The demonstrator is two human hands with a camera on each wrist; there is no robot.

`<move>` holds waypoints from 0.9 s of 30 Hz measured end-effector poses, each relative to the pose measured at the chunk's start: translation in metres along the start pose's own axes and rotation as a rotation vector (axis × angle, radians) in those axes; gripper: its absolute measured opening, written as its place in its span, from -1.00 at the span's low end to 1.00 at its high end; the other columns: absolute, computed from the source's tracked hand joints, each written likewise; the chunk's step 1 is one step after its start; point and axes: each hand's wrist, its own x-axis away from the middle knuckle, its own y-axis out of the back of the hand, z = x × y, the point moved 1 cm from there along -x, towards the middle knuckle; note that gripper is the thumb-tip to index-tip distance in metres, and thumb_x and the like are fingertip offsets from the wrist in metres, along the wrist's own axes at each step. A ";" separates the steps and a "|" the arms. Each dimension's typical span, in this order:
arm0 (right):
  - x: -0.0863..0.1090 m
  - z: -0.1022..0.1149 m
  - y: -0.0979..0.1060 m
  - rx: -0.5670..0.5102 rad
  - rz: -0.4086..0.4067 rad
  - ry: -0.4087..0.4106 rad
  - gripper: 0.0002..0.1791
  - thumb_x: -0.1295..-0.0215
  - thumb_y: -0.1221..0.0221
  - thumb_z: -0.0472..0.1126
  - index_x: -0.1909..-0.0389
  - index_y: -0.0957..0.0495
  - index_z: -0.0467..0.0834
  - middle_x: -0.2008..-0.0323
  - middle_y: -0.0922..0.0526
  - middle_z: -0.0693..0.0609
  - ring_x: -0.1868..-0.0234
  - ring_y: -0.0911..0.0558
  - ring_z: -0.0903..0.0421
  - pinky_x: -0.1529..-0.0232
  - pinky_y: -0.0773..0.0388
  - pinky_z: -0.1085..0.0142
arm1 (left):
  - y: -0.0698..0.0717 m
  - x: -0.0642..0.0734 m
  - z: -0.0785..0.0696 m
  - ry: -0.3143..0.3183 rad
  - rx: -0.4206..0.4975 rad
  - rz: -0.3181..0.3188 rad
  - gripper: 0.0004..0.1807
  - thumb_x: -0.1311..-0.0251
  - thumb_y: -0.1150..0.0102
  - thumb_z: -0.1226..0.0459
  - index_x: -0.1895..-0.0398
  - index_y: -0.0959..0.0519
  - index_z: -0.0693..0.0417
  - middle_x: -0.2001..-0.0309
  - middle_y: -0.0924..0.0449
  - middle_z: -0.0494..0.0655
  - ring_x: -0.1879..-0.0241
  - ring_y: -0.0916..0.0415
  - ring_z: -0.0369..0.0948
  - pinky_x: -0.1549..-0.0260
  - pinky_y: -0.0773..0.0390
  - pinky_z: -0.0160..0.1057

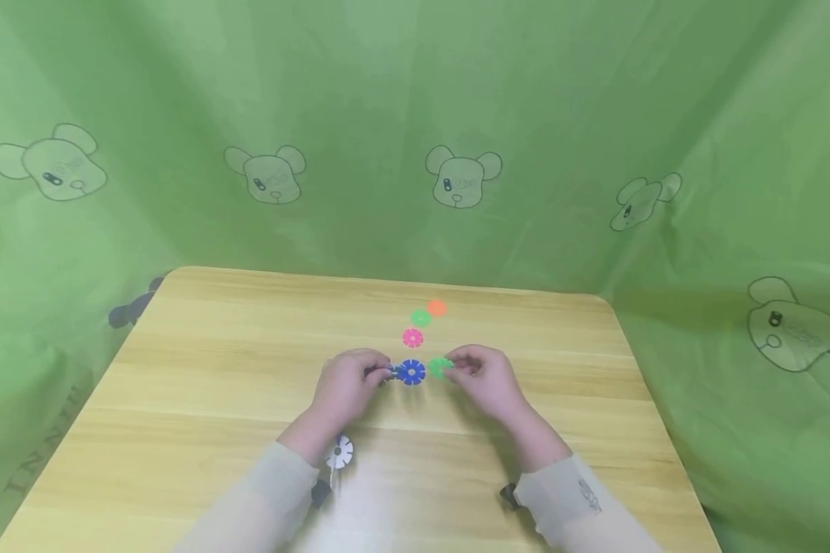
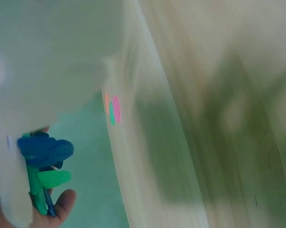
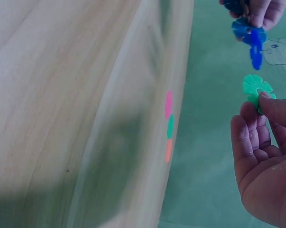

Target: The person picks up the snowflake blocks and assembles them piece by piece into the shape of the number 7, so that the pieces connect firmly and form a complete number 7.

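Note:
My left hand (image 1: 349, 382) pinches a small cluster of joined notched plastic discs above the table. A blue notched disc (image 1: 411, 372) juts from the cluster toward the right; another blue piece (image 3: 249, 32) shows beside the left fingers in the right wrist view. Between thumb and fingers, my right hand (image 1: 486, 376) holds a green notched disc (image 3: 257, 89). This green disc and the blue one face each other with a narrow gap. In the left wrist view the blue pieces (image 2: 45, 149) overlap green ones, so their exact joints are hidden.
Farther back on the wooden table (image 1: 249, 322) lie a pink disc (image 1: 413, 338), a green disc (image 1: 420, 318) and an orange disc (image 1: 436, 308). A white notched disc (image 1: 340, 452) appears beside the left forearm. Green cloth (image 1: 373, 92) hangs behind the table and at its sides.

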 end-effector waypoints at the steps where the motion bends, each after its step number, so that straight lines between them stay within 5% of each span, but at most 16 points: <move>1: 0.001 0.002 0.000 -0.008 -0.001 -0.003 -0.79 -0.25 -0.43 -0.41 0.10 -0.73 -0.24 0.23 -0.78 -0.05 0.25 -0.70 0.06 0.21 -0.71 0.33 | 0.000 0.000 0.000 0.001 0.000 0.002 -0.86 -0.38 -0.38 0.21 0.09 -0.79 0.01 0.02 -0.80 -0.10 -0.05 -0.72 -0.04 -0.26 -0.55 0.18; 11: 0.010 0.010 0.000 -0.038 -0.007 -0.022 -0.83 -0.26 -0.41 -0.43 0.14 -0.73 -0.24 0.24 -0.78 -0.07 0.26 -0.67 0.05 0.20 -0.67 0.34 | 0.000 0.001 -0.004 0.021 -0.002 0.024 -0.87 -0.37 -0.39 0.20 0.09 -0.79 -0.02 0.00 -0.80 -0.12 -0.06 -0.71 -0.04 -0.26 -0.52 0.21; 27: 0.012 0.012 -0.006 -0.054 -0.021 0.011 -0.89 -0.28 -0.40 -0.43 0.21 -0.77 -0.22 0.26 -0.80 -0.06 0.27 -0.69 0.07 0.18 -0.68 0.36 | 0.003 0.002 -0.010 0.007 0.052 0.066 -0.93 -0.36 -0.40 0.24 0.16 -0.77 -0.02 0.09 -0.78 -0.14 0.08 -0.71 -0.13 -0.10 -0.68 -0.01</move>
